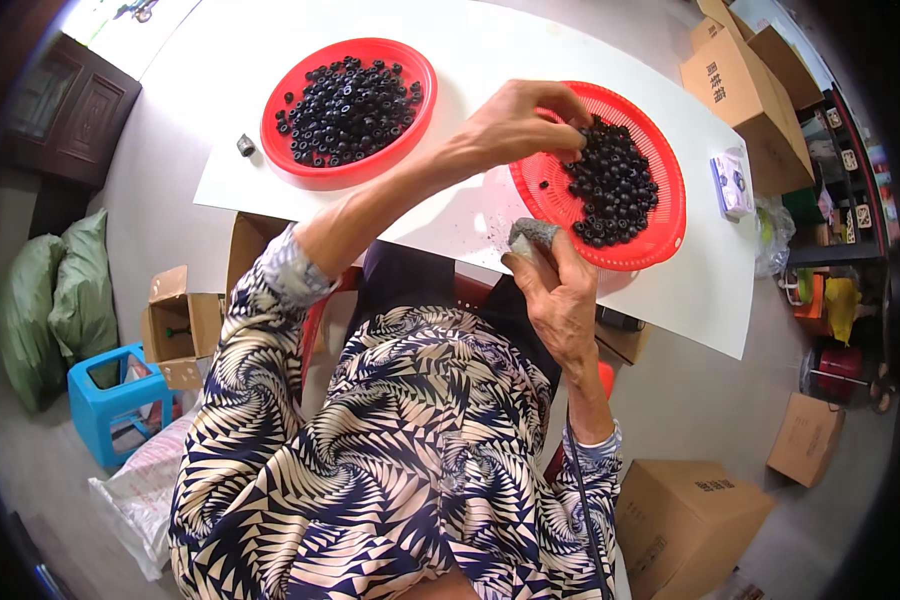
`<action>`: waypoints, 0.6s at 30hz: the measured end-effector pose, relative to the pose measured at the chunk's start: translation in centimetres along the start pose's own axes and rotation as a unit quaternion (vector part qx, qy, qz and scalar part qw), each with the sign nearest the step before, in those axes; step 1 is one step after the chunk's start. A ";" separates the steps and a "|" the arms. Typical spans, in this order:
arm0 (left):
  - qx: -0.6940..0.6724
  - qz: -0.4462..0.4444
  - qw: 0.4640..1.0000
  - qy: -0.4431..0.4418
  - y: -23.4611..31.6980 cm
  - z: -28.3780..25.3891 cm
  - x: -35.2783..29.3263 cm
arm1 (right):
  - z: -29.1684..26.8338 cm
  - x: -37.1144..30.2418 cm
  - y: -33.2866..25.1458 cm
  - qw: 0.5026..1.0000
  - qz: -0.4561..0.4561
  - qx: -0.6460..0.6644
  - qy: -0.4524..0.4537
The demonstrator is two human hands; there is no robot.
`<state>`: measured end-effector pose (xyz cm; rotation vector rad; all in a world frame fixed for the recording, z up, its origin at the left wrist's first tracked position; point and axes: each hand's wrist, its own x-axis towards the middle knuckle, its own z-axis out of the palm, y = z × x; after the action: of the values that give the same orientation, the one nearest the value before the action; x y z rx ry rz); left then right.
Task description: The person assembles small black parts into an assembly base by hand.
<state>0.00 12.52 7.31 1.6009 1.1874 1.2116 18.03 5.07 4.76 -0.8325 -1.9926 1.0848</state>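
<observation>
My left hand (pixel 532 122) reaches across over the red basket (pixel 676 190) on the right. Its thumb and fingers are pinched together around a small black part at the edge of a heap of small black parts (pixel 615 190). Below the basket's near rim, my right hand (pixel 562 305) is closed on a grey speckled pad (pixel 536 232); a pale piece shows under the pad between thumb and fingers. To the left, a red tray (pixel 288 165) holds a pile of black ring-shaped parts (pixel 350 110).
The white table (pixel 445 215) bears a small grey-black block (pixel 246 146) and a purple-white packet (pixel 732 186). Dark specks lie near my right hand. Cardboard boxes (pixel 745 105) stand beyond the right edge, another box (pixel 690 525) on the floor. A blue stool (pixel 120 400) stands at left.
</observation>
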 end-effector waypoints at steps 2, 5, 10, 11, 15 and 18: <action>-0.249 -0.057 0.967 0.008 0.2 -0.7 -2.5 | -0.4 0.0 -0.7 1.000 0.015 0.010 0.016; -0.409 -0.099 0.907 0.031 -1.1 -0.7 -6.6 | -0.2 -0.3 -0.2 0.998 0.019 0.043 0.045; -0.522 -0.150 0.838 0.064 -0.8 -0.5 -10.5 | 0.0 0.2 -0.1 0.995 0.021 0.082 0.044; -0.523 -0.149 0.837 0.064 -0.8 -0.4 -10.9 | 0.0 0.4 -0.4 0.995 0.028 0.092 0.040; -0.526 -0.151 0.835 0.065 -0.6 -0.1 -11.5 | -0.1 1.2 -1.1 0.998 0.028 0.056 0.013; -0.525 -0.140 0.837 0.064 -0.6 0.3 -11.7 | 0.3 1.8 -2.4 0.992 0.042 0.121 0.020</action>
<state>-1.02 1.38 3.98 0.5026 0.5659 1.4061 16.34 5.34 7.19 -0.8060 -1.7629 1.3167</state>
